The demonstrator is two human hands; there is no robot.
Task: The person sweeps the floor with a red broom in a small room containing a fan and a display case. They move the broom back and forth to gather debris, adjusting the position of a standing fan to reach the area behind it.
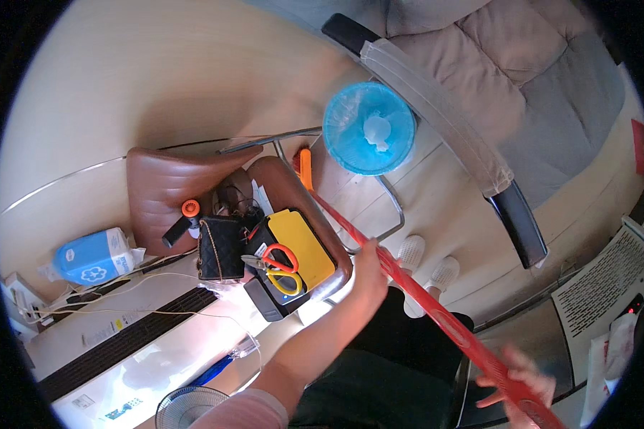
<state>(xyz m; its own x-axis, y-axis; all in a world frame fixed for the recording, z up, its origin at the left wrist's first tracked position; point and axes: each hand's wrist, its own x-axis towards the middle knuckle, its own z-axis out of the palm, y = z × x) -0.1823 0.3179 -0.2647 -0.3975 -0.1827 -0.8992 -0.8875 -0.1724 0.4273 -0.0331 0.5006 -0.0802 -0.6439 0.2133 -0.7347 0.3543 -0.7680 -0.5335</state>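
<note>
A broom with a red plastic-wrapped handle (445, 322) slants from the chair down to the lower right. Its orange head (305, 170), with dark reddish bristles, is near the floor beside the brown chair. My left hand (373, 271) is closed around the middle of the handle. Close to the handle's upper end is my right hand (523, 383), blurred, its fingers spread. The handle crosses in front of that palm, and the fingers do not wrap it. A blue wastebasket (335, 147) with a clear liner stands just beyond the broom head, with a pale crumpled item inside.
The brown leather chair (161, 198) bears a black quilted bag (220, 249), a yellow-topped box (300, 241), scissors (284, 289) and a small orange-ended fan (191, 208). A grey cushioned seat's armrest (440, 112) juts in. White appliance (155, 364), desk fan (188, 407), tissue pack (94, 257) lie left.
</note>
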